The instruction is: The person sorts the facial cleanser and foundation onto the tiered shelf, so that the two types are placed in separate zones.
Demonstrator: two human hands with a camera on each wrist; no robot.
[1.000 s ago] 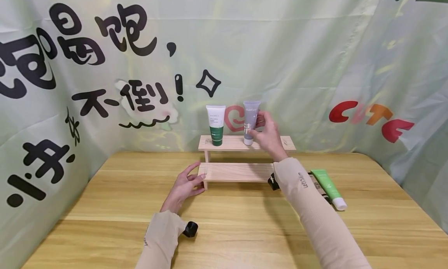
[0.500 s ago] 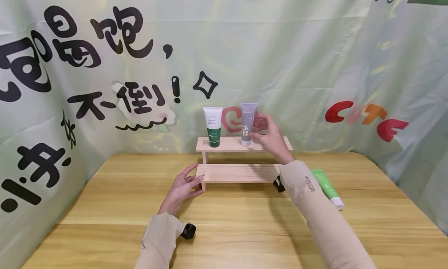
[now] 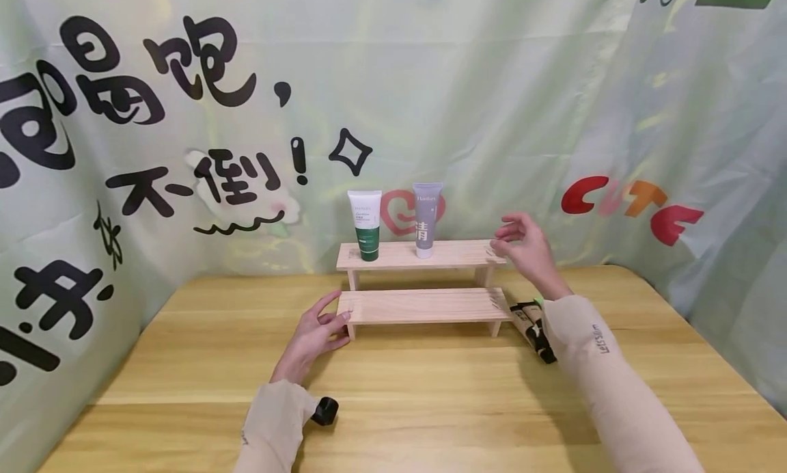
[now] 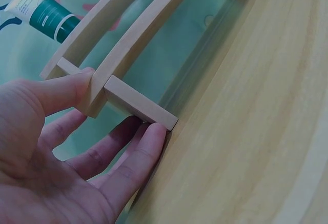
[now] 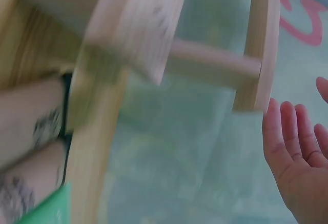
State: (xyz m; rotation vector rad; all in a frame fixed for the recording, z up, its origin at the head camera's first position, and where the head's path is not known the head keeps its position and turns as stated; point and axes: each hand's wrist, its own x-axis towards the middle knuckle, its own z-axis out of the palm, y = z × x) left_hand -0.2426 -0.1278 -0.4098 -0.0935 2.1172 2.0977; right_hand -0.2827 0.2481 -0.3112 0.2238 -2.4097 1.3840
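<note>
- My left hand (image 3: pixel 309 338): fingers gripping the wooden stand (image 3: pixel 424 305), left end.
- My right hand (image 3: pixel 531 253): fingers loose (empty), by the far shelf's (image 3: pixel 464 253) right end.
- White-green tube (image 3: pixel 367 225), purple tube (image 3: pixel 425 220) upright thereon.

Mid-frame in the head view, one upright tube (image 3: pixel 367 228) is white above and dark green below; its neighbour, a lavender-grey tube (image 3: pixel 426 217), carries white lettering. The two-step stand (image 3: pixel 424 305) is pale pinkish wood, finely grained. Honey-yellow streaks run across the desk (image 3: pixel 406 404). Beige sleeves (image 3: pixel 615 384) bear dark print. Behind, a pale green cloth (image 3: pixel 492 117) shows black characters at left, a red heart (image 3: pixel 393 221) mid-frame, and red, pink and orange letters (image 3: pixel 648 196) at right.
</note>
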